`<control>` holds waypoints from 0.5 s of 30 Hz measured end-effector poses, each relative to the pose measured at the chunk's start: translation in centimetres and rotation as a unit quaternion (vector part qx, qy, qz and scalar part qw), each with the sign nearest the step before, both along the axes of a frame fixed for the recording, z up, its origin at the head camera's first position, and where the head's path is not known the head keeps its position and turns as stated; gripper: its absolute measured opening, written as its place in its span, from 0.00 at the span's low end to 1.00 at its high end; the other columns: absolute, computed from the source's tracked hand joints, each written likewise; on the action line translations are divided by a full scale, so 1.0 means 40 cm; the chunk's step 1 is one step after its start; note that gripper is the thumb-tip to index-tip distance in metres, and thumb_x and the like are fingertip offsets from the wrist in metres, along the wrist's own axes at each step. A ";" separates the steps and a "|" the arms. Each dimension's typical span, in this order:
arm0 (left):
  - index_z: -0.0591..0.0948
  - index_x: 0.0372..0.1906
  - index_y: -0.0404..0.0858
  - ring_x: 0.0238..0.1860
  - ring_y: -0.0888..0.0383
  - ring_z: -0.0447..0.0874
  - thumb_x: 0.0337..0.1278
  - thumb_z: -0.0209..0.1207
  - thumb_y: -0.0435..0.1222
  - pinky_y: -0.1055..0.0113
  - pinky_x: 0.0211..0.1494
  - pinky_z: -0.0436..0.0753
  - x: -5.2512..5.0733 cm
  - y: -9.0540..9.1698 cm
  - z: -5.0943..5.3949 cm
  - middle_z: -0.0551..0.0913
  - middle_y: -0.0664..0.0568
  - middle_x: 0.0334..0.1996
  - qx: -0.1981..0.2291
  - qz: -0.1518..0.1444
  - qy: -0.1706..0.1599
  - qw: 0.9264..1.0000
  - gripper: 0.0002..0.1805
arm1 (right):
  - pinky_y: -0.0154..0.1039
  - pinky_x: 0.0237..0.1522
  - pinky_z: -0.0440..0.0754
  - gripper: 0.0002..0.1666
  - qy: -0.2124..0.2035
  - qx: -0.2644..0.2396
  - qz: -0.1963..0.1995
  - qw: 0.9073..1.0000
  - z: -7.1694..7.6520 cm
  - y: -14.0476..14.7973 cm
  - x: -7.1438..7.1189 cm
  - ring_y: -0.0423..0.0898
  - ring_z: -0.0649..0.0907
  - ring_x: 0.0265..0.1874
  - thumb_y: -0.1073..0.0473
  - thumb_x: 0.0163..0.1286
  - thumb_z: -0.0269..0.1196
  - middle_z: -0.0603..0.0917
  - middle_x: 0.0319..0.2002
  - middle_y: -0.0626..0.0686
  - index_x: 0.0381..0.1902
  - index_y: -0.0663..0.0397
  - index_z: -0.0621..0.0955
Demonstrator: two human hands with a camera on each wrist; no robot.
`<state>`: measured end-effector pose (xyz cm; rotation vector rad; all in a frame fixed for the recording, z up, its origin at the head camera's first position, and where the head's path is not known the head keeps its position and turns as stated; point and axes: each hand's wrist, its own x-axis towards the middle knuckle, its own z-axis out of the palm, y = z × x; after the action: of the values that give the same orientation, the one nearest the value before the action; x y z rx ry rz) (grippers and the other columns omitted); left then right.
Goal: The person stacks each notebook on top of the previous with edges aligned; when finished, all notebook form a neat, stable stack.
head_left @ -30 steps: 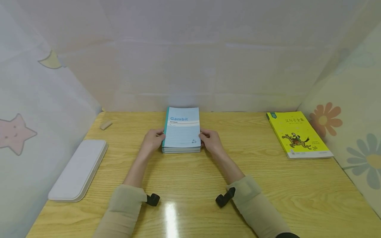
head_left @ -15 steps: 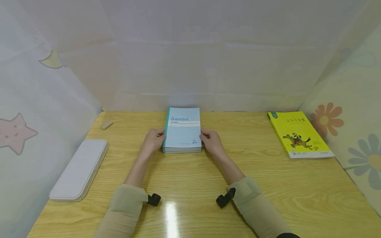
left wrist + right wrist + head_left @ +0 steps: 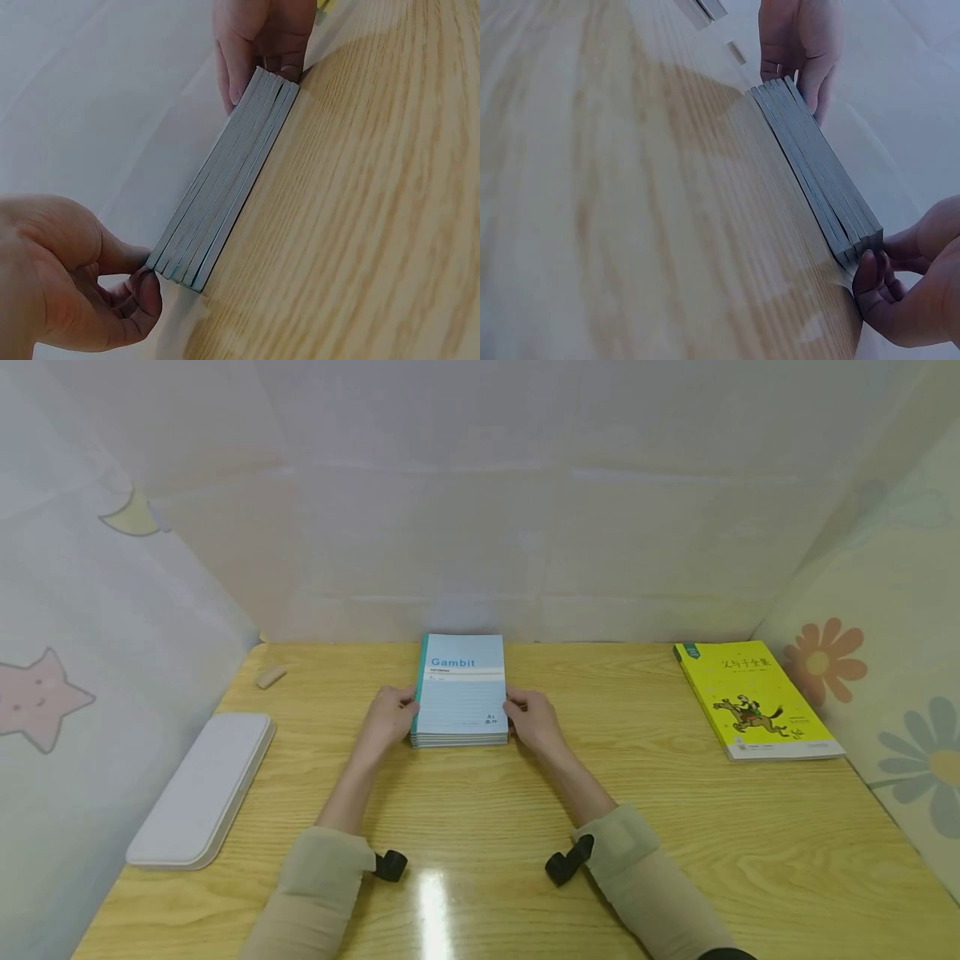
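A neat stack of several light-blue notebooks (image 3: 463, 689) lies on the wooden table near its back edge, "Gambit" printed on the top cover and a teal spine at the left. Gripping the stack's left side is my left hand (image 3: 388, 714), thumb at the upper edge. On the opposite side my right hand (image 3: 531, 718) grips it the same way. The left wrist view shows the page edges of the notebook stack (image 3: 225, 180) lined up closely, with curled fingers at its near corner. In the right wrist view, the right hand (image 3: 919, 281) pinches the near end of the stack.
A white hard case (image 3: 201, 789) lies at the left of the table (image 3: 480, 827). Behind it is a small beige block (image 3: 271, 676). A yellow book (image 3: 753, 697) with a horse picture lies at the right. Pale cloth walls (image 3: 480, 527) enclose the back and sides.
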<state>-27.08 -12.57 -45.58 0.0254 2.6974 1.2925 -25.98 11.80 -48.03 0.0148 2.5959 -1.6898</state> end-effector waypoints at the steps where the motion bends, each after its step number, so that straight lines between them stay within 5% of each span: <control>1: 0.65 0.75 0.31 0.57 0.43 0.73 0.78 0.47 0.32 0.60 0.50 0.74 -0.001 -0.001 -0.001 0.69 0.30 0.72 -0.006 0.001 0.001 1.000 0.26 | 0.32 0.32 0.82 0.24 0.000 0.001 0.000 1.000 0.000 0.000 0.000 0.46 0.81 0.36 0.62 0.81 0.54 0.85 0.59 0.62 0.71 0.57 0.75; 8: 0.64 0.75 0.30 0.51 0.45 0.68 0.78 0.47 0.31 0.62 0.44 0.70 -0.002 0.001 0.000 0.71 0.31 0.61 -0.016 0.004 -0.001 1.000 0.26 | 0.32 0.32 0.81 0.25 -0.006 0.006 0.003 1.000 0.006 -0.003 -0.001 0.45 0.82 0.35 0.62 0.81 0.54 0.83 0.62 0.63 0.73 0.58 0.73; 15: 0.64 0.76 0.32 0.43 0.50 0.66 0.78 0.48 0.32 0.65 0.40 0.68 0.002 0.003 0.004 0.71 0.37 0.54 -0.008 0.016 -0.014 1.000 0.27 | 0.32 0.36 0.83 0.26 0.002 0.030 0.011 0.999 0.003 -0.001 0.000 0.50 0.84 0.47 0.62 0.80 0.54 0.81 0.66 0.62 0.73 0.58 0.73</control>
<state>-26.99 -12.46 -45.44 -0.0382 2.6959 1.2706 -25.99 11.75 -47.91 -0.0149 2.6387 -1.6072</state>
